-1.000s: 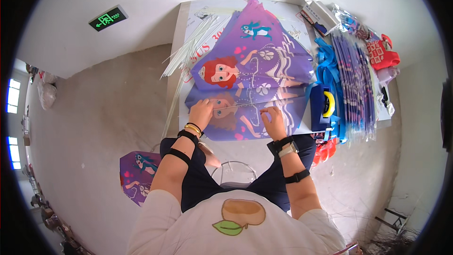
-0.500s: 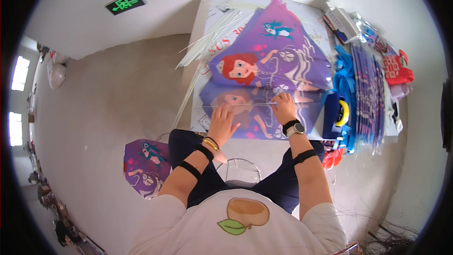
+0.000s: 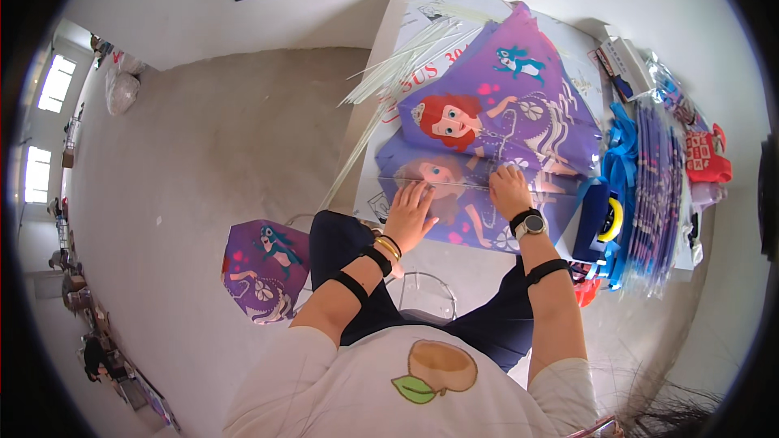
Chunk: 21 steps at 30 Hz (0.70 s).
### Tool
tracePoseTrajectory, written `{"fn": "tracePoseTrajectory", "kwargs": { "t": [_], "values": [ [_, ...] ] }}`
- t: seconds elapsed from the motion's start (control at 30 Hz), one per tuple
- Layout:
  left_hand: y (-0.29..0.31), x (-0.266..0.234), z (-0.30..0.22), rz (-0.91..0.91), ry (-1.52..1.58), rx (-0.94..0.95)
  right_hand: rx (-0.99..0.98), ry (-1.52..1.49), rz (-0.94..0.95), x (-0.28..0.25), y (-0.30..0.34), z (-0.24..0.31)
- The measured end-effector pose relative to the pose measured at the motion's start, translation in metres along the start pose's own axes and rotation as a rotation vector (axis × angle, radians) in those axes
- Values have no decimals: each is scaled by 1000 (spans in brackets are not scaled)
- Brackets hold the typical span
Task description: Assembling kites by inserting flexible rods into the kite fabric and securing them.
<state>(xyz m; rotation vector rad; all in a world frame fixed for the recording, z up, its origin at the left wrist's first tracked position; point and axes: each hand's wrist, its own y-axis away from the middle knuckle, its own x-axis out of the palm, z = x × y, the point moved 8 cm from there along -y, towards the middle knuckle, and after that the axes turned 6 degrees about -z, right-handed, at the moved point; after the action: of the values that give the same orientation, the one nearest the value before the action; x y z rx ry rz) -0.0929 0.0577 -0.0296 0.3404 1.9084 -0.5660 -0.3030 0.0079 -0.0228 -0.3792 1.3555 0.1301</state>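
Purple kite-shaped sheets [image 3: 531, 118], printed with a red-haired cartoon figure, lie spread in an overlapping pile on the table. Across the nearest sheet [image 3: 479, 227] runs a thin white rod [image 3: 466, 184]. My left hand [image 3: 412, 212] rests on that sheet, its fingers stretched out over the left part of the rod. Farther right, my right hand [image 3: 511, 193] has its fingers bent and closed on the rod against the sheet. The fingertips of my right hand are partly hidden.
Loose white rods [image 3: 388, 85] lie at the table's far left. Along the right are blue straps [image 3: 620, 134], a dark object with a yellow ring [image 3: 614, 219], stacked clear packets [image 3: 653, 195], a white box [image 3: 626, 69] and a red item [image 3: 707, 156]. Another purple sheet [image 3: 264, 276] sits beside my left leg.
The whole view has shifted, so the table and both hands appear farther right in the picture. Against the sheet and rod, my hands have hardly moved.
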Motion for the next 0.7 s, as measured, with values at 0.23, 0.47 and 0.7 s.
{"fn": "tracePoseTrajectory", "kwargs": {
  "t": [0.23, 0.47, 0.7],
  "values": [
    [0, 4, 4, 20, 34, -21, -85, 109, 38, 3, -4, -7],
    [1, -1, 4, 23, 34, -14, -79, 120, 20, -1, 4, -20],
    [1, 3, 3, 23, 32, -19, -60, 93, -3, -1, 10, -27]
  ]
}}
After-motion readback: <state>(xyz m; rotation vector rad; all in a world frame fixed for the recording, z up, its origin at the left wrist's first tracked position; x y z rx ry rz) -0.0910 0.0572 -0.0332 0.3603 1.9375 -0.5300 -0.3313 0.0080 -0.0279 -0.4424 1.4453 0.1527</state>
